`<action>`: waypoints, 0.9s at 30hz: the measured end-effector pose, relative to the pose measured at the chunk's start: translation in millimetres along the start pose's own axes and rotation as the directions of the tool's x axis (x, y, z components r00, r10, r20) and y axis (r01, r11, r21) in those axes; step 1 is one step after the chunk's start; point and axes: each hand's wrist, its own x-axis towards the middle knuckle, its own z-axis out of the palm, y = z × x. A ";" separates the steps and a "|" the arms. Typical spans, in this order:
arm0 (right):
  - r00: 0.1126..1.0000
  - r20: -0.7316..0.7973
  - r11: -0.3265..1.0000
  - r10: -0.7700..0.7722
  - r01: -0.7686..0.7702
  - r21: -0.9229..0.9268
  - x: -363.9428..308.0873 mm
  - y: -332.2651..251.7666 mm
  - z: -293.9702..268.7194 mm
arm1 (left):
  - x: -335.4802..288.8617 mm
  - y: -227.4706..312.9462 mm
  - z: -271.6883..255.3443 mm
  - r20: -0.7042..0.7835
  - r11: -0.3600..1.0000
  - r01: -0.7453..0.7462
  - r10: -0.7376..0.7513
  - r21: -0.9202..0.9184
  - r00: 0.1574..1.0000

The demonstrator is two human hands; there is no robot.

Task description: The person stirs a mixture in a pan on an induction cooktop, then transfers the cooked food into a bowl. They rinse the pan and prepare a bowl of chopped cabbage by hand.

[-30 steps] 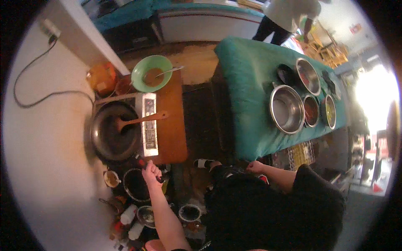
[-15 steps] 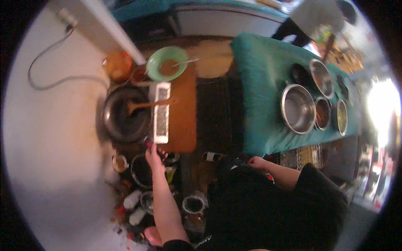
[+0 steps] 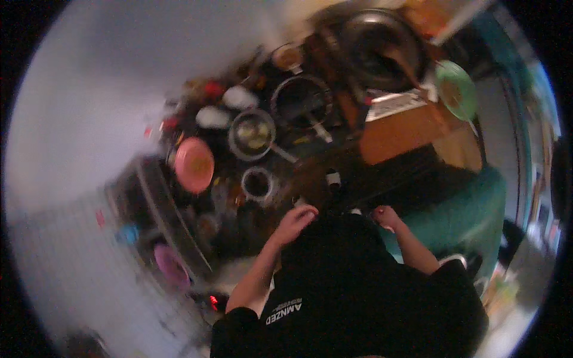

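My left hand (image 3: 298,222) is in front of my dark shirt, off the cookware. Its fingers are smeared by motion. My right hand (image 3: 387,218) is curled closed beside the green-covered table (image 3: 453,212); whatever may be inside it is hidden. Beyond both hands at the upper right, a large dark wok (image 3: 364,51) rests beside the brown board (image 3: 388,140), with a wooden spatula (image 3: 406,62) lying in it. The wok's dark handle (image 3: 363,113) points toward me, with neither hand on it.
A green bowl (image 3: 455,89) stands beyond the board. Left of it are a dark pan (image 3: 280,107), a pot with pale pieces (image 3: 268,134), a pink bowl (image 3: 194,164) and a round dark-filled container (image 3: 271,185). A purple basin (image 3: 172,266) sits lower left.
The view has swung left, bringing more of the cookware and the wall into sight. My left hand has let go of the wok handle and come back toward my body; my right hand remains near the table.
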 end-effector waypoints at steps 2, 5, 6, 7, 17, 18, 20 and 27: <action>0.997 -0.008 0.995 -0.083 0.082 -0.051 13.7 -32.5 -23.4 | -59.0 -29.5 17.1 -0.081 0.984 -0.098 0.087 -0.146 0.993; 0.995 0.095 0.996 0.024 -0.016 -0.088 45.0 -89.7 -52.1 | -104.9 -61.9 34.2 -0.277 0.933 -0.171 0.081 -0.318 0.958; 0.992 0.122 0.992 -0.024 0.039 -0.123 52.7 -106.2 -62.5 | -114.1 -67.2 41.5 -0.334 0.925 -0.174 0.054 -0.339 0.941; 0.989 0.141 0.970 -0.035 0.068 -0.234 63.3 -125.4 -64.8 | -119.7 -73.7 45.5 -0.389 0.913 -0.205 0.056 -0.353 0.920; 0.865 0.458 0.859 -0.206 0.384 -0.339 113.1 -249.8 -21.5 | -158.6 -117.4 43.8 -0.649 0.908 -0.280 0.012 -0.311 0.760; 0.849 0.483 0.858 -0.217 0.402 -0.321 118.4 -251.3 -16.3 | -165.1 -122.7 40.3 -0.672 0.923 -0.274 0.023 -0.270 0.740; 0.826 0.528 0.844 -0.196 0.416 -0.337 128.2 -251.7 -4.8 | -181.8 -132.1 34.4 -0.720 0.924 -0.316 0.068 -0.215 0.690; 0.732 0.661 0.781 -0.164 0.506 -0.366 118.9 -277.6 60.7 | -268.2 -188.1 13.9 -0.749 0.984 -0.103 -0.040 -0.143 0.662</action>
